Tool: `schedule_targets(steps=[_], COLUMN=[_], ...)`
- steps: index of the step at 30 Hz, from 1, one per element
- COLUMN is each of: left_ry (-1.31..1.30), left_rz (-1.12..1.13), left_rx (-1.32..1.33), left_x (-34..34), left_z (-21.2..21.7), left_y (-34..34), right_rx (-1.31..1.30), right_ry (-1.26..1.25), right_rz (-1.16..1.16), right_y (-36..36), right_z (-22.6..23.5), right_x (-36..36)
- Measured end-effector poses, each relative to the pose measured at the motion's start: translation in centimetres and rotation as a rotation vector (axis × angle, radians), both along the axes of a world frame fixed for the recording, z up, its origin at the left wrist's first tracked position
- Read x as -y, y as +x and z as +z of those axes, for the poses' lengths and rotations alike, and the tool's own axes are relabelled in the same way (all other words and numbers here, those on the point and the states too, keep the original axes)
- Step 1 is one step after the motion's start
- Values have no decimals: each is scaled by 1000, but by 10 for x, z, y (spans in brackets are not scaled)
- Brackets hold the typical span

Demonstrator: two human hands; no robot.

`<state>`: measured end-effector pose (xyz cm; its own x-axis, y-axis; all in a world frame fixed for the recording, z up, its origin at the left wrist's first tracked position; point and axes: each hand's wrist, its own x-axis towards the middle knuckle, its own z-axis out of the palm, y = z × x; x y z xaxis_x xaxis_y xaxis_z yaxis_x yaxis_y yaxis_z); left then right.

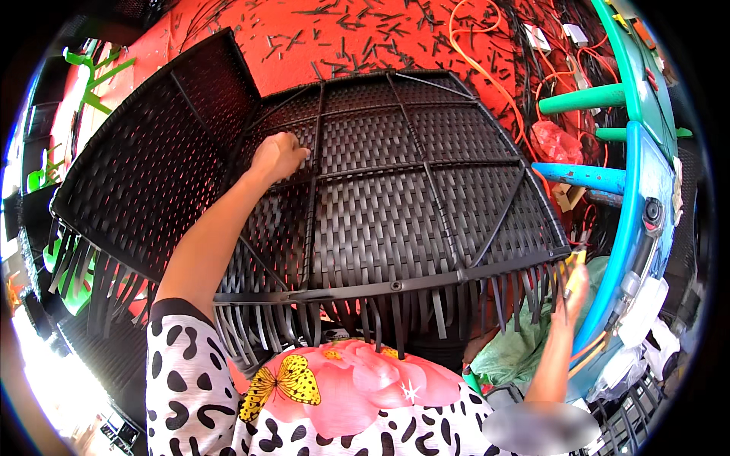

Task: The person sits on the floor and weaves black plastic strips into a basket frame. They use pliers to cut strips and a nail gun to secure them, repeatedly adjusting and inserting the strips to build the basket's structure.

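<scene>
A black woven wicker furniture piece (365, 213), like part of a chair, lies tilted before me with its metal frame bars showing. Loose flat strips (380, 323) hang in a fringe along its near edge. My left hand (280, 157) rests on the weave near the inner corner, its fingers curled closed; what they pinch, if anything, is hidden. Beside the right near corner, my right hand (574, 296) is closed around a yellow-handled hand tool (578, 260), perhaps pliers or cutters. The tool's jaws are too small to make out.
Black strip offcuts (372, 38) litter the red floor (296, 64) beyond. An orange cable (494, 83) runs across it. At right stand a green stool (585, 99) and a blue stool (635, 220), with a power tool (639, 258) on the blue one. Green cloth (521, 349) lies below.
</scene>
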<state>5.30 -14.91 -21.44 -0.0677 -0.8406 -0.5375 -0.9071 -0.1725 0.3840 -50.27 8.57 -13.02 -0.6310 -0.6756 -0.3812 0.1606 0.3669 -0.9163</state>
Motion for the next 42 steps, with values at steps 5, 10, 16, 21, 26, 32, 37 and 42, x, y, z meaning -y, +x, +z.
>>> schedule_targets(steps=[5, 10, 16, 21, 26, 32, 37, 42], left_ry=[-264, -428, -872, -250, -470, -681, -773, -1387], left_rz=[-202, -301, -216, -18, -64, 97, 422, 689], left_rx=[-26, 182, 834, 853, 957, 835, 731, 463], left_x=[-48, -77, 47, 55, 32, -34, -157, -309], left_z=[-1, 70, 173, 217, 200, 259, 326, 316], left_y=[-7, 16, 65, 107, 133, 117, 86, 122], right_rx=[-281, -362, -97, -778, -950, -896, -981, -825], right_ry=[415, 663, 903, 890, 801, 514, 96, -465], right_rz=[-34, 260, 716, 808, 889, 654, 443, 161], right_y=[-63, -88, 26, 54, 75, 56, 68, 96], right_z=[-114, -39, 1, -42, -17, -16, -15, 1], right_x=[-54, 64, 183, 200, 173, 117, 33, -35])
